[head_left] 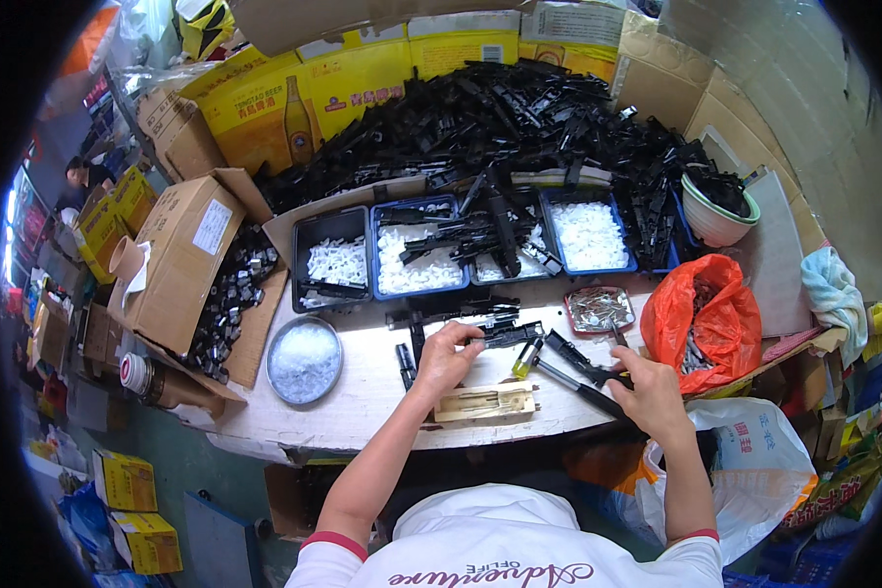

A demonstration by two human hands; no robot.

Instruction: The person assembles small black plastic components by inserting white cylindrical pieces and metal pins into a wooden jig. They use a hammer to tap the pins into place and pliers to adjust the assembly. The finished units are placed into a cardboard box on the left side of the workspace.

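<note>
My left hand (447, 361) pinches a black plastic part (512, 334) lying flat on the white worktop. My right hand (654, 394) is curled over the black grip of a hammer (590, 392). Its metal shaft runs left to a yellow, see-through head. The right forefinger points toward a red-rimmed tray of small metal pins (599, 310), with a thin dark piece at its tip. Just in front of the hands lies a pale wooden fixture block (486, 403). Another black part (576, 357) lies beside the hammer.
Behind stand bins of white plastic pieces (588, 235), below a large heap of black parts (480, 118). A round dish (305, 361) of clear-white bits is at left, near a carton (181, 265). A red bag (703, 323) and a bowl (712, 218) stand at right.
</note>
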